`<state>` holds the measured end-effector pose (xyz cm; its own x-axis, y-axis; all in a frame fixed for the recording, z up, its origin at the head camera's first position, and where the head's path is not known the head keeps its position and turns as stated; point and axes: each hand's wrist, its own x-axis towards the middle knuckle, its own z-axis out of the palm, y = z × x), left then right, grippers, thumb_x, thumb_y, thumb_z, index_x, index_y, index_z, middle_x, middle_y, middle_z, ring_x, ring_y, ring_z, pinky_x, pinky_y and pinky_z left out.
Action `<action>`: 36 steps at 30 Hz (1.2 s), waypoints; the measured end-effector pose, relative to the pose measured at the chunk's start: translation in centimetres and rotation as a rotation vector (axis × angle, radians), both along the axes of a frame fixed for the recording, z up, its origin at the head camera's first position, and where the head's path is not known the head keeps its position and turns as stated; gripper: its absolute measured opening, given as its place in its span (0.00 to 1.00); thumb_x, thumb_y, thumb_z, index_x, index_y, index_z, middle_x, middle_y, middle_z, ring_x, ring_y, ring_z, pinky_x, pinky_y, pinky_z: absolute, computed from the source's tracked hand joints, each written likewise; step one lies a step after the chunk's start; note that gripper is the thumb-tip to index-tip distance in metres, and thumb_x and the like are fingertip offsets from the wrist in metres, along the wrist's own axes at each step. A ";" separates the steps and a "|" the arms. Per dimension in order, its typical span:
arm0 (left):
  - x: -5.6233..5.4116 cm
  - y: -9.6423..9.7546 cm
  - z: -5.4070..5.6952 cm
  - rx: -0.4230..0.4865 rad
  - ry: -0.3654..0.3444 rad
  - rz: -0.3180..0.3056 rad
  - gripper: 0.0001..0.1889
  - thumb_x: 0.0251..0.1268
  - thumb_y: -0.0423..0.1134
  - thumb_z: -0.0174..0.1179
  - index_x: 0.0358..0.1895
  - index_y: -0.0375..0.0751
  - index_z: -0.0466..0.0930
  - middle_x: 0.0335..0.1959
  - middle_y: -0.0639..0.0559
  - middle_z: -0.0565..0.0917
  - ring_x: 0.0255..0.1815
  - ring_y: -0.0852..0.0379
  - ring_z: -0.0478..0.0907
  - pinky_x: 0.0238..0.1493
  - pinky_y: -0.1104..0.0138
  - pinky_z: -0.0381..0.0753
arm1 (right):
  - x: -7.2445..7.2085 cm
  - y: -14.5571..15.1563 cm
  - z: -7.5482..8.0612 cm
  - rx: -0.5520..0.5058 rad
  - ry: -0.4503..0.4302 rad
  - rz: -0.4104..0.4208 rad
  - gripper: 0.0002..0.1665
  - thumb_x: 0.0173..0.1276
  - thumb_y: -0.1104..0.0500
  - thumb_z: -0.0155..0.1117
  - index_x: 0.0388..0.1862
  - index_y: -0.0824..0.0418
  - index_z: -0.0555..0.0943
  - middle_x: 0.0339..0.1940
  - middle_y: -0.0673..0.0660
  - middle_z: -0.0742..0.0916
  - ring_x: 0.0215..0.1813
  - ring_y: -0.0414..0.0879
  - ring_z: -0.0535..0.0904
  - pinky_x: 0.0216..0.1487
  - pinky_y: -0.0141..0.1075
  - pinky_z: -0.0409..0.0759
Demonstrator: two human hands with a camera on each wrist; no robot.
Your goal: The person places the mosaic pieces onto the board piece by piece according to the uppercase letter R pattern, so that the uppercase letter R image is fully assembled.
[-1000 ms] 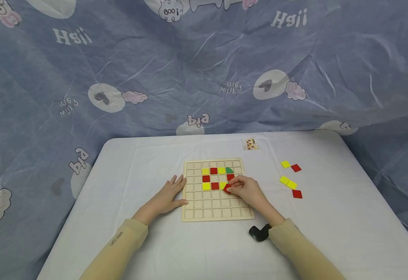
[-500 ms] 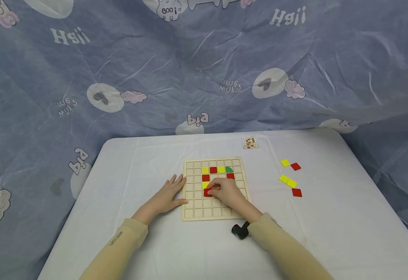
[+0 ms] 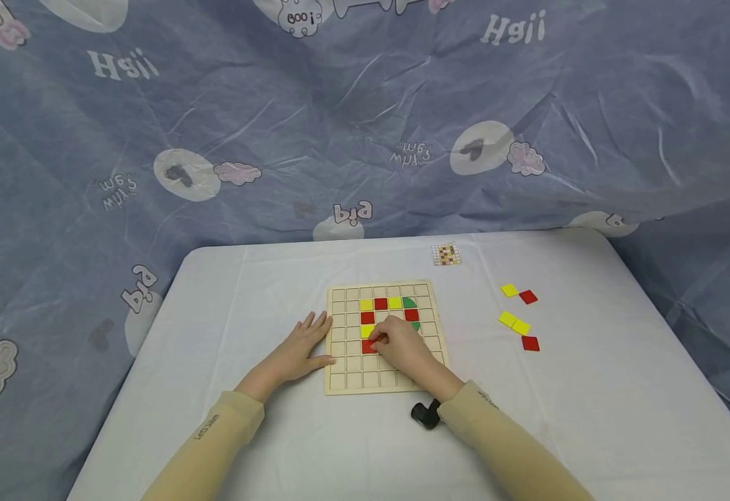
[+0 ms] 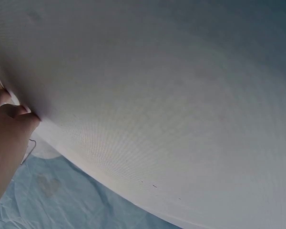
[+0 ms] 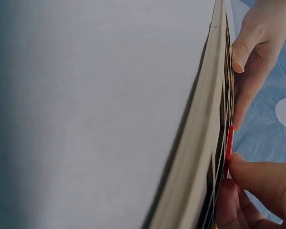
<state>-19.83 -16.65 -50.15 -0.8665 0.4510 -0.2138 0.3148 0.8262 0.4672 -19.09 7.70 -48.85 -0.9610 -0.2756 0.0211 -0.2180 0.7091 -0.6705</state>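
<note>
Your right hand has carried the small, square red tile leftward across the flat, pale wooden grid board. The tile now lies over the cell directly below the lower-left square yellow tile, thumb and fingers pinching its right side. Placement appears nearly complete; full seating cannot be confirmed. Your left hand, fingers straight and spread, touches the board's left edge.
</note>
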 end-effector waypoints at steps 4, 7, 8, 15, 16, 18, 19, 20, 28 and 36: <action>0.0 0.0 -0.1 -0.002 0.000 0.005 0.48 0.63 0.57 0.63 0.79 0.44 0.48 0.82 0.47 0.47 0.83 0.43 0.36 0.81 0.48 0.41 | 0.1 0.3 0.3 -0.002 -0.010 0.004 0.03 0.61 0.65 0.72 0.34 0.60 0.88 0.30 0.49 0.82 0.31 0.38 0.75 0.34 0.27 0.77; 0.0 0.0 -0.1 -0.006 -0.002 0.006 0.48 0.63 0.58 0.63 0.79 0.44 0.48 0.82 0.48 0.47 0.83 0.44 0.36 0.81 0.48 0.41 | 0.2 1.2 0.7 -0.040 -0.039 -0.019 0.04 0.62 0.64 0.72 0.37 0.59 0.88 0.32 0.49 0.83 0.32 0.39 0.76 0.35 0.28 0.77; -0.1 0.0 -0.2 -0.005 -0.002 0.006 0.48 0.63 0.58 0.63 0.79 0.44 0.48 0.82 0.48 0.47 0.83 0.44 0.36 0.81 0.48 0.41 | 0.2 1.6 0.9 -0.056 -0.041 -0.028 0.05 0.62 0.63 0.72 0.37 0.60 0.88 0.33 0.50 0.83 0.33 0.39 0.77 0.36 0.29 0.78; -0.1 -0.2 0.0 -0.001 0.013 -0.008 0.48 0.63 0.57 0.63 0.79 0.42 0.48 0.82 0.47 0.46 0.82 0.43 0.36 0.81 0.47 0.41 | -0.5 6.8 2.3 -0.115 -0.023 -0.129 0.08 0.65 0.62 0.69 0.43 0.61 0.87 0.41 0.55 0.87 0.37 0.43 0.80 0.39 0.31 0.80; -0.1 -0.2 0.0 -0.001 0.015 -0.010 0.48 0.64 0.57 0.63 0.79 0.42 0.48 0.81 0.47 0.47 0.82 0.42 0.36 0.81 0.47 0.41 | -0.6 7.7 2.4 -0.116 -0.030 -0.156 0.09 0.65 0.61 0.69 0.44 0.61 0.87 0.42 0.56 0.87 0.38 0.44 0.80 0.39 0.32 0.80; -0.1 -0.2 0.0 -0.001 0.015 -0.012 0.48 0.64 0.57 0.63 0.79 0.42 0.48 0.81 0.47 0.47 0.82 0.42 0.36 0.80 0.47 0.41 | -0.9 9.6 2.3 -0.110 -0.039 -0.205 0.10 0.67 0.61 0.67 0.45 0.61 0.86 0.42 0.57 0.87 0.38 0.46 0.80 0.38 0.31 0.80; -0.1 -0.2 0.0 -0.001 0.013 -0.012 0.47 0.64 0.57 0.63 0.79 0.42 0.48 0.81 0.46 0.47 0.82 0.42 0.36 0.80 0.47 0.41 | -1.1 10.6 2.3 -0.105 -0.041 -0.227 0.10 0.67 0.60 0.67 0.46 0.61 0.86 0.43 0.58 0.87 0.39 0.47 0.80 0.38 0.32 0.80; 0.0 -0.1 0.1 -0.003 0.011 -0.011 0.48 0.64 0.57 0.63 0.79 0.42 0.48 0.81 0.46 0.47 0.82 0.42 0.36 0.80 0.47 0.41 | -1.2 11.6 2.1 -0.094 -0.037 -0.249 0.11 0.68 0.60 0.66 0.47 0.61 0.86 0.43 0.59 0.88 0.39 0.48 0.81 0.38 0.31 0.80; 0.1 -0.1 0.3 -0.002 0.003 -0.004 0.48 0.63 0.57 0.63 0.79 0.42 0.48 0.81 0.46 0.47 0.82 0.42 0.37 0.81 0.47 0.42 | -1.5 18.0 1.0 -0.028 0.004 -0.381 0.14 0.68 0.59 0.66 0.49 0.64 0.84 0.44 0.64 0.88 0.43 0.53 0.83 0.37 0.30 0.79; 0.0 -0.4 0.1 0.011 0.012 -0.024 0.47 0.64 0.58 0.62 0.79 0.41 0.48 0.81 0.45 0.46 0.82 0.41 0.36 0.80 0.46 0.40 | -1.1 20.9 0.3 0.048 -0.040 -0.428 0.18 0.65 0.59 0.68 0.52 0.67 0.82 0.49 0.68 0.84 0.49 0.59 0.79 0.41 0.38 0.76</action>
